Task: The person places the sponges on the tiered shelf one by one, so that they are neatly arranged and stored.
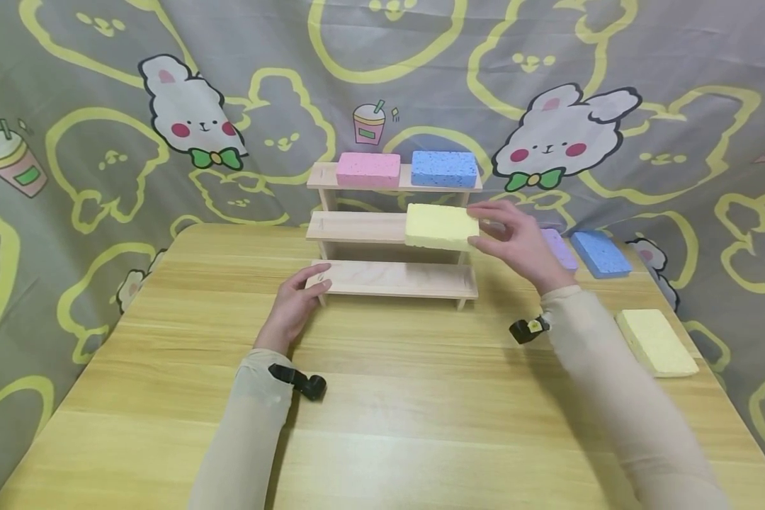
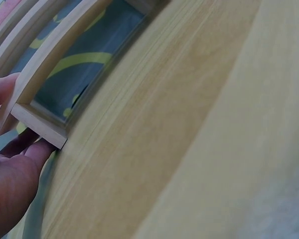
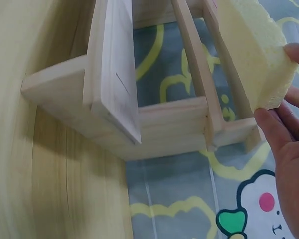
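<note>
A pale wooden three-tier shelf stand (image 1: pixel 392 278) stands at the back of the table. My left hand (image 1: pixel 292 304) holds the left end of its lowest tier; in the left wrist view, thumb and fingers lie around that wooden end (image 2: pixel 40 124). My right hand (image 1: pixel 516 241) pinches a yellow sponge (image 1: pixel 441 227) by its right end, in front of the right part of the middle tier. In the right wrist view the sponge (image 3: pixel 254 55) is tilted, with fingers on its edges. On the top tier sit a pink sponge (image 1: pixel 368 170) and a blue sponge (image 1: pixel 443 168).
On the table's right side lie a purple sponge (image 1: pixel 559 249), partly behind my right hand, another blue sponge (image 1: pixel 601 253) and another yellow sponge (image 1: pixel 656 343). A grey curtain (image 1: pixel 280 42) with cartoon prints hangs behind the wooden table (image 1: pixel 382 425).
</note>
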Demonstrator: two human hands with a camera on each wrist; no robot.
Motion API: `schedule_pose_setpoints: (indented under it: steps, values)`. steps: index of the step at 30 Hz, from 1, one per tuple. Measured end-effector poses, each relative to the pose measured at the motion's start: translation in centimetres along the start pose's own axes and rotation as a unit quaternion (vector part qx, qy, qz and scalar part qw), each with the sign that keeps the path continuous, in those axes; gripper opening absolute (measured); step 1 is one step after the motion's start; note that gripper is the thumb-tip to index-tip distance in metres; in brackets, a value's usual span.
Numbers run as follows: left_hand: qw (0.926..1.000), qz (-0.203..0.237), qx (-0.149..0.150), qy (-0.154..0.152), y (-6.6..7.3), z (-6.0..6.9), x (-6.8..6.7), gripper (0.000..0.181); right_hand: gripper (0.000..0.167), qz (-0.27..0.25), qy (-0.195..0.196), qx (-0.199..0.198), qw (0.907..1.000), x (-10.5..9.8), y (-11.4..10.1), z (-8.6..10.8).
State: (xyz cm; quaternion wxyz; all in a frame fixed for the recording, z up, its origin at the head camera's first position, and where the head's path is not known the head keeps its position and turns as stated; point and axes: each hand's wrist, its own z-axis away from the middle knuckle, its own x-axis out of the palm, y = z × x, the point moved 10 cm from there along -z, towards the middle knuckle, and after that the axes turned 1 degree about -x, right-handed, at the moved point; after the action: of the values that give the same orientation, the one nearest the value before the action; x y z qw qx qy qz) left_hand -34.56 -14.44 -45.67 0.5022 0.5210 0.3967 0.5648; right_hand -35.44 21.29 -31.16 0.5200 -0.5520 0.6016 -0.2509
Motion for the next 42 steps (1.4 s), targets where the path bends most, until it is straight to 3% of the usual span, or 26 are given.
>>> schedule_pose_setpoints:
  steps: [7, 16, 20, 28, 42]
  values:
    - [1.0000, 0.007, 0.003, 0.000, 0.0, 0.0, 0.0, 0.044, 0.047, -0.048, -0.004, -0.015, 0.9988, 1.6, -0.2, -1.3]
    - [0.9999, 0.013, 0.005, 0.003, 0.1, -0.1, 0.1, 0.043, 0.043, -0.071, -0.019, -0.020, 0.9971, 3.9, -0.8, -2.7]
    - [0.9998, 0.017, 0.010, 0.004, 0.1, -0.1, 0.1, 0.042, 0.042, -0.074, -0.025, -0.017, 0.9968, 5.1, -1.2, -3.4]
    - [0.9994, 0.034, 0.006, 0.005, -0.1, -0.3, -0.1, 0.042, 0.043, -0.066, -0.032, -0.021, 0.9971, 7.5, -4.1, -4.1]
    - [0.9998, 0.018, -0.001, 0.002, -0.2, -0.2, -0.1, 0.045, 0.044, -0.074, -0.038, -0.017, 0.9964, 10.1, -4.4, -6.0]
